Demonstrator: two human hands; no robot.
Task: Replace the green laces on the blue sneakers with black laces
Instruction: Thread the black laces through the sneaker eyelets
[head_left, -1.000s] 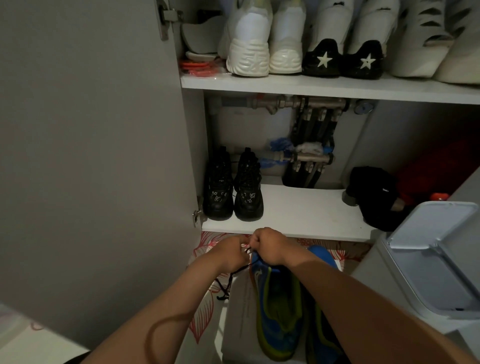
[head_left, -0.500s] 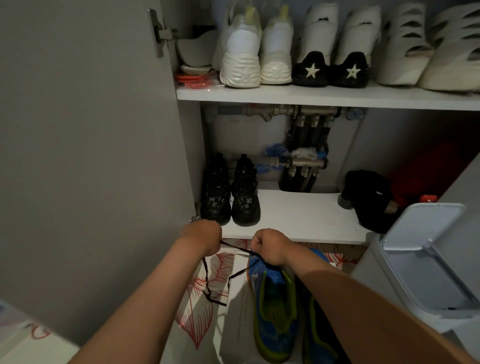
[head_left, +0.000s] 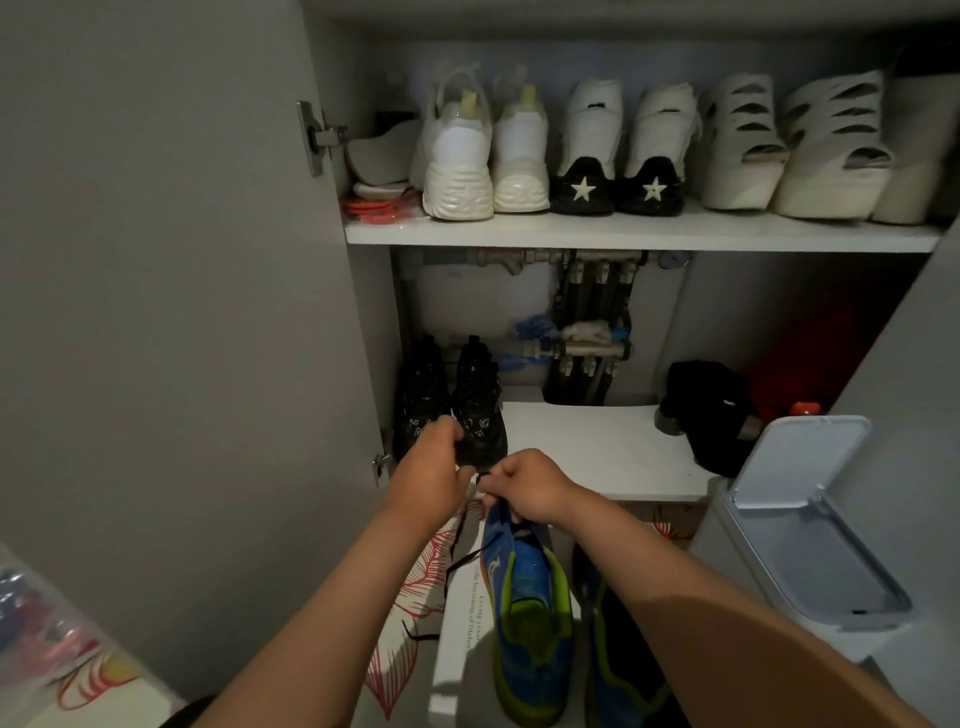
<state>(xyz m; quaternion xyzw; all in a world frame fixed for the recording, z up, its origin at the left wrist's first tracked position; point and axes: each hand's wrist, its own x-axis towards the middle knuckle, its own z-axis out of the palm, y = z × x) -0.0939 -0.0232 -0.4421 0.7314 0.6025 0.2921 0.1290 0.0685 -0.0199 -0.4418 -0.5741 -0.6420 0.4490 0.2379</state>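
just below frame centre, a thin black lace (head_left: 456, 552) is being pinched by the curled left hand (head_left: 431, 467) and the curled right hand (head_left: 525, 488) over the far end of a glossy blue sneaker (head_left: 524, 597) with lime-green lining, its slack tail being trailed across a leaf-printed mat (head_left: 415, 584).

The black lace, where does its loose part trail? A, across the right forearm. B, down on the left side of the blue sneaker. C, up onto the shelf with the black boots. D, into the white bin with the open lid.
B: from the left hand and right hand, the black lace hangs down left of the blue sneaker, over the leaf-patterned surface.
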